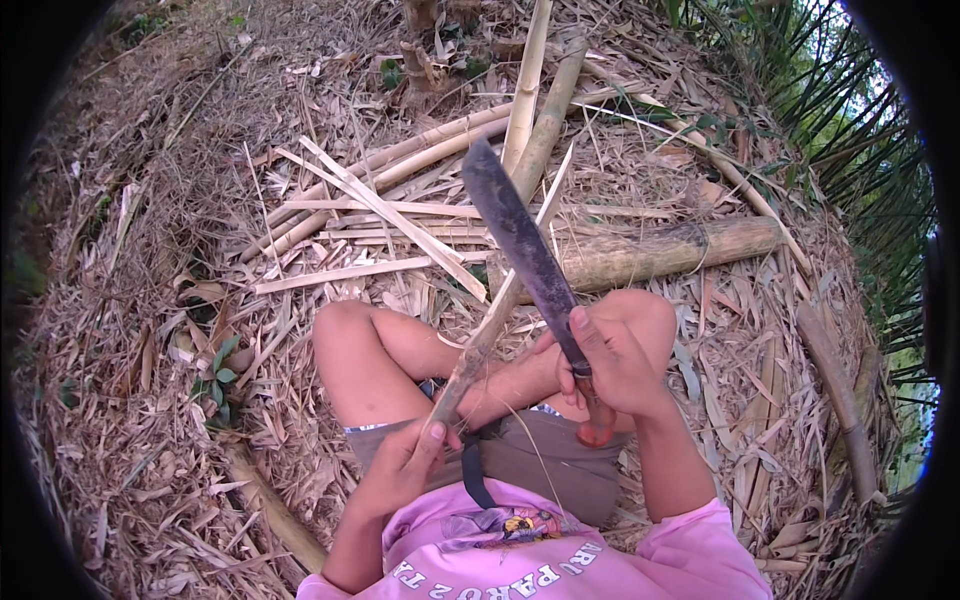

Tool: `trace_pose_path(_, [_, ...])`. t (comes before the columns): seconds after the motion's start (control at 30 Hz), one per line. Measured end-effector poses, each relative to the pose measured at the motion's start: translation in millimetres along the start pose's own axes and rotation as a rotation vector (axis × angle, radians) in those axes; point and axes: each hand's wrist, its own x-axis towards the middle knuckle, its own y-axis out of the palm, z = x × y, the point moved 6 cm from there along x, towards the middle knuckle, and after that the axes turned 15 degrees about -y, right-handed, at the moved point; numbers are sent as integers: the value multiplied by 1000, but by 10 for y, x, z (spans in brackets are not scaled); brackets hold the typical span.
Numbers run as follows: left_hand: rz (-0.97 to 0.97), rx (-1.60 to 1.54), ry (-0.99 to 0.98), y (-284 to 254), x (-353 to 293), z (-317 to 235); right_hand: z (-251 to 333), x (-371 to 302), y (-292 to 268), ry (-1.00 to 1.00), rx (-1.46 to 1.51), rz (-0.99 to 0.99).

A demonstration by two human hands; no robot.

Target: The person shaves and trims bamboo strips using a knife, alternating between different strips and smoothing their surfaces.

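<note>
My right hand (615, 360) is closed round the orange-red handle (597, 425) of a machete (515, 230). Its long dark blade slants up and to the left, with the broad tip highest. In my left hand (405, 465), low in front of my lap, is the lower end of a split bamboo strip (478, 355). The strip rises to the right over my crossed legs and runs behind the blade, its thin pale end showing beyond. From this angle I cannot tell whether blade and strip touch.
A thick bamboo log (660, 250) lies crosswise beyond my knees. Pale split strips (385, 215) are strewn left of it, and a bamboo pole (550, 125) reaches away at the top. Dry leaves and shavings cover the ground; more poles (840, 390) lie at the right.
</note>
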Motion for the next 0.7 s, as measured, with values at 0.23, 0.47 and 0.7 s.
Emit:
trace_pose_path(0.23, [-259, 328, 235, -311, -13, -146, 145, -83, 76, -68, -71, -30])
trace_pose_path(0.47, [-194, 368, 324, -462, 81, -40, 23, -264, 486, -31, -297, 174])
trace_pose_path(0.7, [-215, 333, 338, -524, 123, 21, 92, -251, 459, -164, -247, -101])
